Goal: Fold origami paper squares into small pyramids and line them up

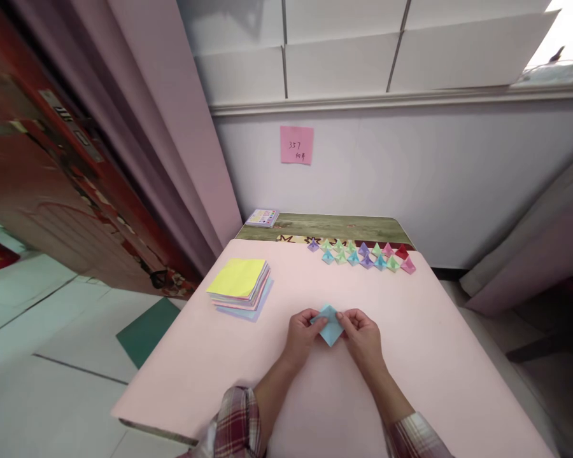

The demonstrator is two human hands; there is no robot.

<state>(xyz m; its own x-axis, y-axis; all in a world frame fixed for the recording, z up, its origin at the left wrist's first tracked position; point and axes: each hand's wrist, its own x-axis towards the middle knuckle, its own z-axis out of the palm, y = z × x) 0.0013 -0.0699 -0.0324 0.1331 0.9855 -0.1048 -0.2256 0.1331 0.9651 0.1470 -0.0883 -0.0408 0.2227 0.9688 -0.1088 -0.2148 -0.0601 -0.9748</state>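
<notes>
A small light-blue folded paper square is turned like a diamond just over the pink tabletop, between my two hands. My left hand pinches its left corner, thumb on top. On the opposite corner, my right hand is closed too, with the thumb pressed on the paper. The fingers beneath the sheet are partly hidden. Past my hands, two rows of small folded paper pieces in purple, green, blue, pink and red stand at the table's far right.
A stack of coloured paper with a yellow sheet on top lies at the left of the pink-covered table. At the far left corner sits a printed packet. A pink note is stuck on the wall.
</notes>
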